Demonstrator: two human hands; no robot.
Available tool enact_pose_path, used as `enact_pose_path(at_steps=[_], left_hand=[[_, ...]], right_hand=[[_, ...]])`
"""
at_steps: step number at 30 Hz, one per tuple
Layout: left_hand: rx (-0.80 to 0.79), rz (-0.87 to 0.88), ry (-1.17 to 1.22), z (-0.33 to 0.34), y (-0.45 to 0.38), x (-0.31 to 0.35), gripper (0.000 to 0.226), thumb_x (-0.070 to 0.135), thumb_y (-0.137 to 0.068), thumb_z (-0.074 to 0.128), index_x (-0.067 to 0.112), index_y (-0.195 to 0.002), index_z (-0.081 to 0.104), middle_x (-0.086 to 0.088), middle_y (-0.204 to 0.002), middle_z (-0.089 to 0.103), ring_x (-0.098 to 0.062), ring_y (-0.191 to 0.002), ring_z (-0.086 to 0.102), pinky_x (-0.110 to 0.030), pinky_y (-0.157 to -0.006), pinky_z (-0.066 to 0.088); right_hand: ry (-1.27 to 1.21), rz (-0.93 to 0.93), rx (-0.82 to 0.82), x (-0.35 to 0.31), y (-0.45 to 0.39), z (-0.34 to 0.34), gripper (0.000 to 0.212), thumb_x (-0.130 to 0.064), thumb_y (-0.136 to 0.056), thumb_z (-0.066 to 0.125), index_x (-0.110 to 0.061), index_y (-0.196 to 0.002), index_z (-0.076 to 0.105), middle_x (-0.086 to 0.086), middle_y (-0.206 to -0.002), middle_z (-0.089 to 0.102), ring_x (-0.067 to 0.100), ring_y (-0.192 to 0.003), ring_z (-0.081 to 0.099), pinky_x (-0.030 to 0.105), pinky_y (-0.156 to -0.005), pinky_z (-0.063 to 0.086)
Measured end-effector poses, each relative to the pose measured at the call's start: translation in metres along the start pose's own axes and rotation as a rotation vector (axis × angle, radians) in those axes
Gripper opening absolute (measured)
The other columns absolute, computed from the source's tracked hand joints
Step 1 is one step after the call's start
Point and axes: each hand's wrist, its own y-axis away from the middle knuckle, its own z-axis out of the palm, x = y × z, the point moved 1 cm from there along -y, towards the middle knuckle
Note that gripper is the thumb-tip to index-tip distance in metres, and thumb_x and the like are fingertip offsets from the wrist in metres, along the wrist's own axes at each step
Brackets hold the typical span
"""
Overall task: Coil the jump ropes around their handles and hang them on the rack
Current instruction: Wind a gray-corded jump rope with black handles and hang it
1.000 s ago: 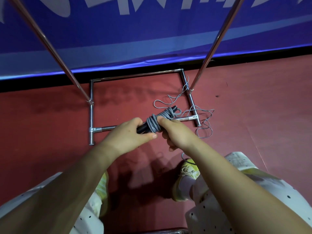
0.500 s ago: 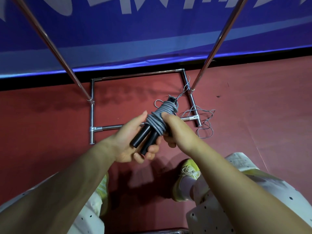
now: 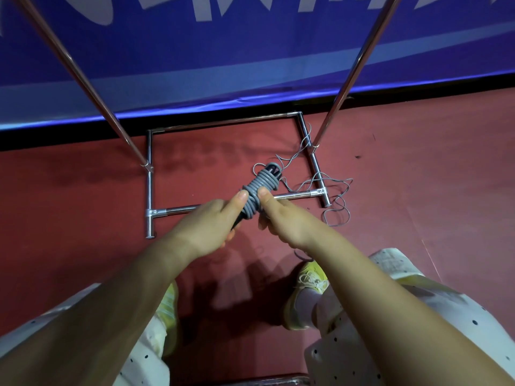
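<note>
Left hand (image 3: 206,227) grips the handles (image 3: 237,221) so they can't spin; right hand (image 3: 281,218) pinches the rope coil (image 3: 260,188), keeping tension. Bundle above the rack (image 3: 178,211) base bar; slack rope (image 3: 335,196) beyond it, on floor.

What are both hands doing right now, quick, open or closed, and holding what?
Left hand: closed around the black handles of the jump rope.
Right hand: closed, pinching the grey rope coil wound on the handles.
</note>
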Motion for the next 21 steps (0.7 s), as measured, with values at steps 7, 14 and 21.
enact_pose_path(at_steps=[7, 14, 21], left_hand=[[0.135, 0.001, -0.091, -0.012, -0.005, -0.002, 0.074, 0.082, -0.064, 0.024, 0.013, -0.067, 0.052, -0.004, -0.067, 0.059, -0.025, -0.065, 0.055, -0.044, -0.075, 0.049], [0.205, 0.037, -0.254, -0.013, -0.004, 0.003, 0.050, 0.069, -0.067, 0.065, 0.024, -0.082, 0.050, 0.009, -0.079, 0.053, -0.014, -0.074, 0.051, -0.033, -0.065, 0.038], [-0.223, 0.045, 0.220, -0.012, -0.003, -0.007, 0.048, 0.059, -0.063, 0.062, 0.014, -0.080, 0.061, -0.002, -0.067, 0.067, -0.018, -0.063, 0.059, -0.034, -0.064, 0.043]], right_hand=[[-0.303, 0.125, -0.060, 0.002, -0.006, 0.004, 0.059, -0.066, -0.093, 0.031, -0.017, -0.062, 0.043, -0.002, -0.047, 0.034, 0.014, -0.037, 0.030, 0.034, -0.060, 0.040], [-0.517, 0.116, -0.150, -0.001, 0.001, -0.002, 0.055, -0.066, -0.091, 0.036, -0.020, -0.061, 0.037, -0.007, -0.046, 0.024, 0.009, -0.037, 0.019, 0.022, -0.043, 0.021], [-0.237, -0.224, 0.081, 0.004, -0.004, 0.000, 0.030, -0.040, -0.086, 0.052, -0.023, -0.063, 0.045, -0.017, -0.049, 0.041, 0.000, -0.051, 0.036, 0.025, -0.057, 0.032]])
